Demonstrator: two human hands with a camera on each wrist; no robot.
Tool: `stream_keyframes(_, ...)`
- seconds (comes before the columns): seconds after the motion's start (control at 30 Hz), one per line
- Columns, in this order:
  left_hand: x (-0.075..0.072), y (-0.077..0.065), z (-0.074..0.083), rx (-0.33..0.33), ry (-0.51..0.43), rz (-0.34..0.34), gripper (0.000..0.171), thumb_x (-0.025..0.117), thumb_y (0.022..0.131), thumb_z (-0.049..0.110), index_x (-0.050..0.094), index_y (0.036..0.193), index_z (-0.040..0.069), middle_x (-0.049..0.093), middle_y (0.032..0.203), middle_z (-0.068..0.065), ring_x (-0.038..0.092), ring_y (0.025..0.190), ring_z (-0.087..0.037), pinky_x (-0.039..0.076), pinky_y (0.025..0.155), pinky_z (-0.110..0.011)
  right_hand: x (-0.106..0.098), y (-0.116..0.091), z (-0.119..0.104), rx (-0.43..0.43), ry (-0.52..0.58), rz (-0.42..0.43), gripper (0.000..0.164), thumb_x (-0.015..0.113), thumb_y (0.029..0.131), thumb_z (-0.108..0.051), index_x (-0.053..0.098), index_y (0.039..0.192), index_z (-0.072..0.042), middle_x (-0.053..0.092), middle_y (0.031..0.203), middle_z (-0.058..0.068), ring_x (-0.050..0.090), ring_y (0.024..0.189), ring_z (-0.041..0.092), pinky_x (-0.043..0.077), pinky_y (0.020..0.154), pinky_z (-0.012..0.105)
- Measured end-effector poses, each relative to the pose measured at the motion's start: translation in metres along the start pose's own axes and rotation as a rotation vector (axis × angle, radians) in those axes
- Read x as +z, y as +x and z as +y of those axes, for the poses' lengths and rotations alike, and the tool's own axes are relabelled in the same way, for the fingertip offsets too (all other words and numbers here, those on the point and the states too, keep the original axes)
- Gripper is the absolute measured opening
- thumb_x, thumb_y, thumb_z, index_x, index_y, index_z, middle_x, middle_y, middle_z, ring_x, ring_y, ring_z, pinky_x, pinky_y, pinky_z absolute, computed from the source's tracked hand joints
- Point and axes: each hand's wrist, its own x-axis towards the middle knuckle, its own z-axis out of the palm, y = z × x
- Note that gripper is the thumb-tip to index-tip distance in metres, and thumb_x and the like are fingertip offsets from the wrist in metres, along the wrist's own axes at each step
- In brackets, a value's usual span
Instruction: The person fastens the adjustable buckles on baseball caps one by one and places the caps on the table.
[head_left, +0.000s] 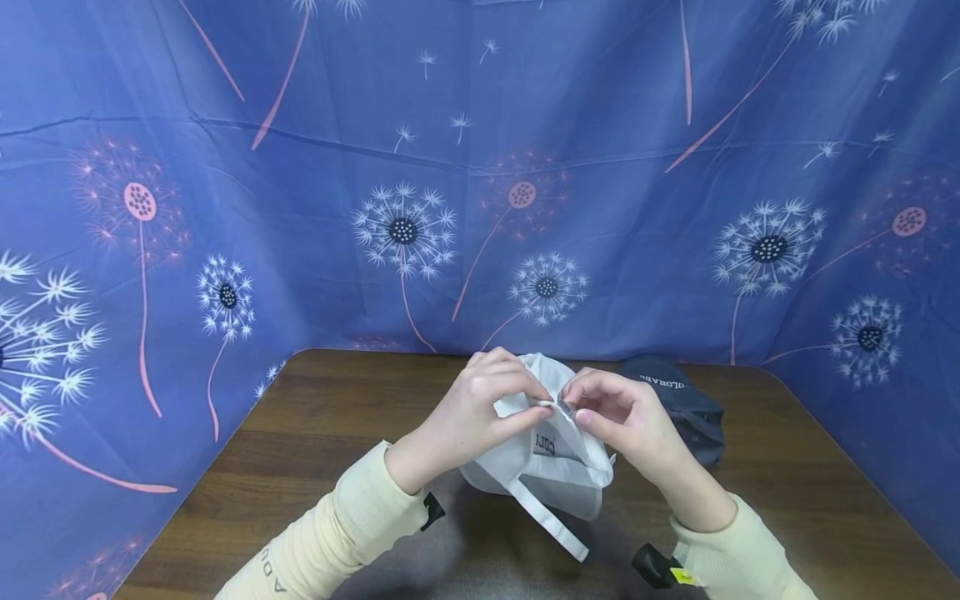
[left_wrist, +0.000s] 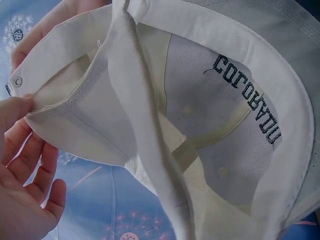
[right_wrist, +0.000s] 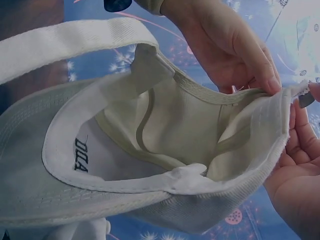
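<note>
A white baseball cap (head_left: 592,467) with dark lettering is held crown down above the table, its inside facing me. My left hand (head_left: 480,408) pinches the rear edge of the cap between thumb and fingers. Close beside it, my right hand (head_left: 630,417) pinches a small grey metal buckle (right_wrist: 306,100) at that edge. A loose white strap (head_left: 551,521) hangs toward the front. In the left wrist view, the sweatband (left_wrist: 280,90) and reversed lettering (left_wrist: 245,95) show, with a metal eyelet (left_wrist: 18,81) near my left thumb.
A dark cap (head_left: 686,408) with white lettering lies on the brown wooden table (head_left: 315,417), behind my right hand. A blue curtain (head_left: 472,167) with dandelion prints surrounds the table at the back and sides.
</note>
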Motion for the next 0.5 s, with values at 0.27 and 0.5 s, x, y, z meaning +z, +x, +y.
stream_keyframes(0.27,-0.0016,0.0009,0.0018,-0.023,0.008,0.007,0.015,0.075,0.081,0.02,0.073,0.094,0.014,0.07,0.087,0.008,0.055,0.09,-0.007,0.039,0.079,-0.024,-0.0002,0.0008,-0.0011,0.088,0.032,0.054,0.016,0.057,0.087,0.002,0.063,0.095,-0.011,0.062,0.098,-0.003,0.059,0.089,0.012,0.05,0.075,0.022)
stream_keyframes(0.5,-0.0053,-0.0019,0.0048,-0.067,-0.009,0.037,0.023,0.076,0.08,0.02,0.072,0.101,0.012,0.071,0.097,0.006,0.056,0.095,-0.007,0.041,0.083,-0.025,0.0,0.002,0.0003,0.042,0.069,0.068,0.017,0.057,0.088,0.001,0.064,0.095,-0.013,0.063,0.098,-0.002,0.06,0.09,0.013,0.05,0.076,0.022)
